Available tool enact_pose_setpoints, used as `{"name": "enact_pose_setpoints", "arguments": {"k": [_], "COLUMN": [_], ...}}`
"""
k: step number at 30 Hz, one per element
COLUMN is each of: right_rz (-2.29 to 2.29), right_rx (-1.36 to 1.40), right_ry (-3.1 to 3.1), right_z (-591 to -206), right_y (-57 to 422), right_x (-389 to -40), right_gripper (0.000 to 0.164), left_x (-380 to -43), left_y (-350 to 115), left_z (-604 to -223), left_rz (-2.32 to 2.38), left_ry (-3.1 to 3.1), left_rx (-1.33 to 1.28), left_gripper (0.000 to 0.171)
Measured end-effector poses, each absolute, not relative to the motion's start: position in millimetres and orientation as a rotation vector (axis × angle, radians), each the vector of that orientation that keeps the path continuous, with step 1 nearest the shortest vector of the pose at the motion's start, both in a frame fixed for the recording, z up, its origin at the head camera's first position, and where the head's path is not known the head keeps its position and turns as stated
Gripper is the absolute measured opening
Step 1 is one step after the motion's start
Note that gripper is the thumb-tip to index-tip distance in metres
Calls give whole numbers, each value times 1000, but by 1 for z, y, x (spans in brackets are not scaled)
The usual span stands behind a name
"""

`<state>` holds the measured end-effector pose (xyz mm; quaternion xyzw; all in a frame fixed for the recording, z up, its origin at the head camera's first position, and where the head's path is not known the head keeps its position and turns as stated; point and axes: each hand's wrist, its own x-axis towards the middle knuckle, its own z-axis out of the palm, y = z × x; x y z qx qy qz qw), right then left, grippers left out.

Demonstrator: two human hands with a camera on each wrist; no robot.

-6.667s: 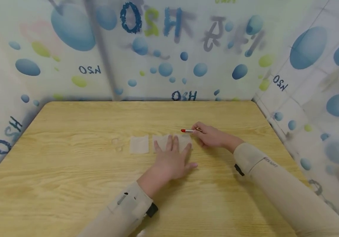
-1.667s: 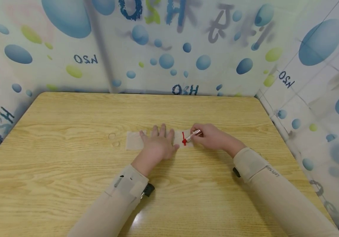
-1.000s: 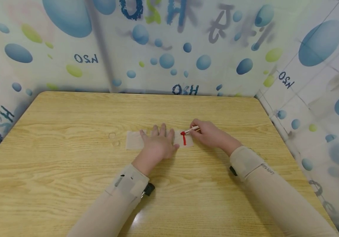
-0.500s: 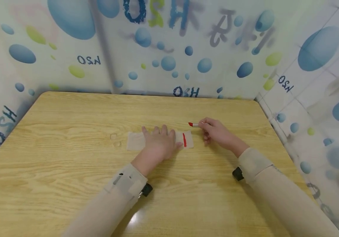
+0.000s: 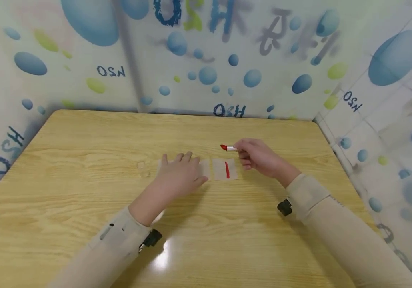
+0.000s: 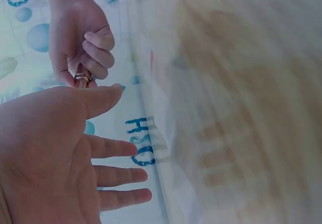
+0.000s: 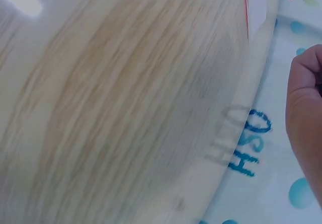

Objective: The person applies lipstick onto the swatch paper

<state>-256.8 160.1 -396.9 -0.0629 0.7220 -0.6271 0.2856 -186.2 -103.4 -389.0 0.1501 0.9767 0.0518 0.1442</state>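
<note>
My right hand [image 5: 261,158] pinches a lipstick [image 5: 230,148] with its red tip out and pointing left, held above the table. Below it lies a thin whitish square [image 5: 220,170], like tissue or cloth, bearing one upright red line [image 5: 227,170]. To its left is a second pale square [image 5: 204,169], partly covered by my left hand [image 5: 179,174]. Most of a third square is hidden behind that hand. In the left wrist view the left hand's fingers [image 6: 121,176] are straight and spread, raised over the tabletop and holding nothing.
Two small clear ring-like shapes [image 5: 141,165] lie on the wooden table [image 5: 94,192] left of the squares. A patterned wall covering [image 5: 188,96] stands at the table's back edge and along both sides.
The lipstick drew a red line on the rightmost square, then my right hand lifted it off toward the back. Just now my left hand has moved left, uncovering part of the middle square.
</note>
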Motion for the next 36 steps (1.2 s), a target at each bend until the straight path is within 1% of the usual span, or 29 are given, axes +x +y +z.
{"name": "enact_pose_setpoints", "arguments": {"k": [3,6,9,13,15,18,22,27,36], "right_rz": [-1611,-1522,-1407,-1200,-1112,-1035,-972,-906,-850], "right_rx": [-204,-243,-292,-472,-561,-621,-631,-643,-596], "right_ry": [2019,2132,2275,2500,2578,2613,2623,2640,2703], "right_z": [-397,-399,-399,-398,-400,-404,-409,-415,-420], "right_y": [152,144,136,122,115,105,93,80,76], "right_x": [-256,-255,-252,-248,-247,-247,-245,-244,-244], "right_gripper": [30,36,32,22,21,25,27,22,20], "left_x": [-181,-178,-177,-174,-173,-171,-170,-170,-170], "left_y": [-115,-125,-132,-139,-141,-145,-148,-150,-150], "left_z": [-391,-392,-393,-395,-395,-397,-400,-402,-403], "left_rz": [167,184,174,163,151,129,117,114,96], "left_ry": [2807,2790,2771,2750,2736,2707,2679,2667,2652], "left_rx": [445,447,469,513,536,560,579,592,587], "left_gripper": [75,75,76,75,75,76,75,72,72]}}
